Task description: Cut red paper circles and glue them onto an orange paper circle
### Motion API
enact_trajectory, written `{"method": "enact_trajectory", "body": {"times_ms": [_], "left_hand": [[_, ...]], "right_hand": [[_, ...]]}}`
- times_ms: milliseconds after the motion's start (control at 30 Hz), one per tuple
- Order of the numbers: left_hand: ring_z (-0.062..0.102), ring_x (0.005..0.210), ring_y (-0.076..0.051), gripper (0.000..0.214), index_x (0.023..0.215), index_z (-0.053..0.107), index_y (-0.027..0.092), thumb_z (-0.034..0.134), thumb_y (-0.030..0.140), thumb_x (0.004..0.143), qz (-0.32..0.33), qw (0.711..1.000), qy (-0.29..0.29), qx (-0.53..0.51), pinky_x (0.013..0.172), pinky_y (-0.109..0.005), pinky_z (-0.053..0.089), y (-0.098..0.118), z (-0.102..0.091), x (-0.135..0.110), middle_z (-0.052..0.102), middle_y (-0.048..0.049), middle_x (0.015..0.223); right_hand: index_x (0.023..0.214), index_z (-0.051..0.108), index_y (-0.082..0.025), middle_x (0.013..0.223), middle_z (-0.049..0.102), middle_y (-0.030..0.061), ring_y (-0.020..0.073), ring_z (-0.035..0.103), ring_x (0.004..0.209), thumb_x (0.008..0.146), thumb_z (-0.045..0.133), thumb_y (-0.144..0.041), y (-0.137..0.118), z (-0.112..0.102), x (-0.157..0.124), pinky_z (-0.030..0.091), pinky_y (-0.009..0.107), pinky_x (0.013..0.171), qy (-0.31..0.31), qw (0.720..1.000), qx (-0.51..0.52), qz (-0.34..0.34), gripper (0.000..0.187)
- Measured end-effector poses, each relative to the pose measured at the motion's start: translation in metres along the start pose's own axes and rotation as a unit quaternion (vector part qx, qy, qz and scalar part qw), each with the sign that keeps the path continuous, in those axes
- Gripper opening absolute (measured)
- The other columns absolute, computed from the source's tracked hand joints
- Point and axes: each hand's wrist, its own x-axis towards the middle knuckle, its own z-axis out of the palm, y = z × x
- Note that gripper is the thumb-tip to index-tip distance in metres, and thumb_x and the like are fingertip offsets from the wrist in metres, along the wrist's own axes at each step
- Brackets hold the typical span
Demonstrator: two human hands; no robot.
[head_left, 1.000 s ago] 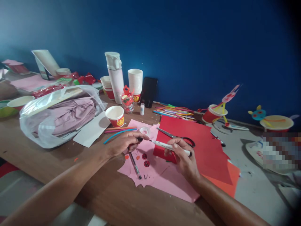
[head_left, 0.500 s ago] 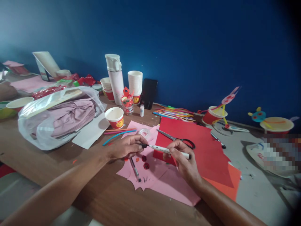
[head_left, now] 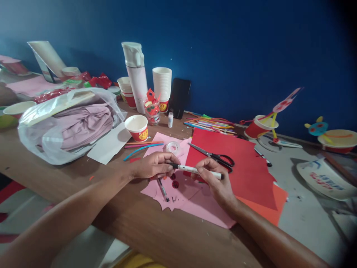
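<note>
Both hands hold a white marker (head_left: 188,169) level above the pink paper. My left hand (head_left: 153,165) pinches its black cap (head_left: 175,165), which sits against the barrel. My right hand (head_left: 216,178) grips the barrel toward its black rear end. Below them on the pink paper (head_left: 192,203) lie a clear pen (head_left: 163,190) and a dark red round piece (head_left: 175,184). Black-handled scissors (head_left: 213,156) rest on the red sheet (head_left: 245,175) just behind my right hand. A tape roll (head_left: 173,148) lies beyond my left hand.
A paper cup (head_left: 136,128), a white bottle (head_left: 135,80) and stacked cups (head_left: 162,87) stand behind. A phone (head_left: 180,98) leans on the wall. A plastic bag (head_left: 69,126) fills the left. Colored sticks (head_left: 210,124) lie at the back; a cup figure (head_left: 260,126) stands right.
The black cap has come onto the marker's tip, closing the small gap seen before. The view has tilted downward a little, so things at the back appear higher.
</note>
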Motion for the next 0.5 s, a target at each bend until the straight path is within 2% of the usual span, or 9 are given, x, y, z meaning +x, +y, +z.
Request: {"method": "enact_trajectory", "body": {"times_ms": [267,500], "left_hand": [[0.042,0.04,-0.003,0.018,0.097,0.058,0.01,0.053,0.016,0.081,-0.011,1.0,0.005,0.027,0.038,-0.016,0.032,-0.001,0.0,0.001,0.062,-0.0014,0.068],[0.047,0.04,-0.004,0.02,0.097,0.063,0.013,0.053,0.015,0.079,0.03,0.996,0.061,0.065,0.036,-0.014,0.037,-0.005,0.007,-0.001,0.065,-0.0015,0.07]], "right_hand": [[0.072,0.059,-0.018,0.058,0.065,-0.0015,0.0116,0.061,0.052,0.08,0.062,-0.029,-0.001,0.005,-0.001,0.048,0.022,0.052,0.003,1.0,0.015,0.008,0.014],[0.07,0.053,-0.019,0.056,0.065,-0.0025,0.0122,0.059,0.046,0.081,0.06,-0.028,0.002,0.011,-0.002,0.047,0.024,0.049,0.005,0.994,0.1,0.033,0.016]]}}
